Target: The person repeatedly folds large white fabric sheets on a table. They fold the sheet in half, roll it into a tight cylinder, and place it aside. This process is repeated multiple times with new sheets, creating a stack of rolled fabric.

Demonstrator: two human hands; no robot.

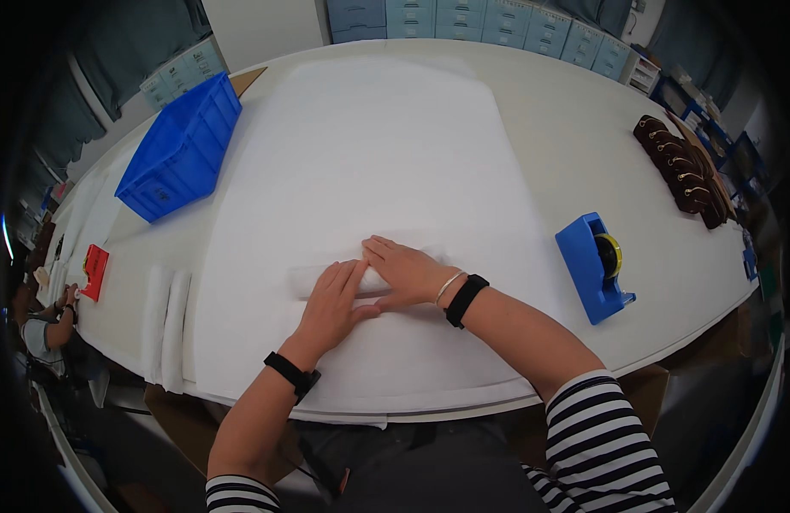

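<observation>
A white roll point(309, 280) of thin, soft-looking sheet material lies crosswise on a broad white sheet point(369, 154), towards the table's near side. My left hand point(331, 299) is closed over the middle of the roll, with its thumb on the near side. Against it, my right hand point(408, 272) grips the roll too, fingers bent over the top and pointing left. The fingertips of both hands almost meet. The roll's left end sticks out past my left hand, while much of its right part is hidden under my right hand.
Right of the sheet stands a blue tape dispenser point(590, 267). A blue plastic bin point(183, 147) sits at the far left, with two white rolls point(166, 329) nearer me. Dark brown zipped pouches point(675, 167) lie far right. At left, another person's hand point(69, 295) is beside a red dispenser point(94, 272).
</observation>
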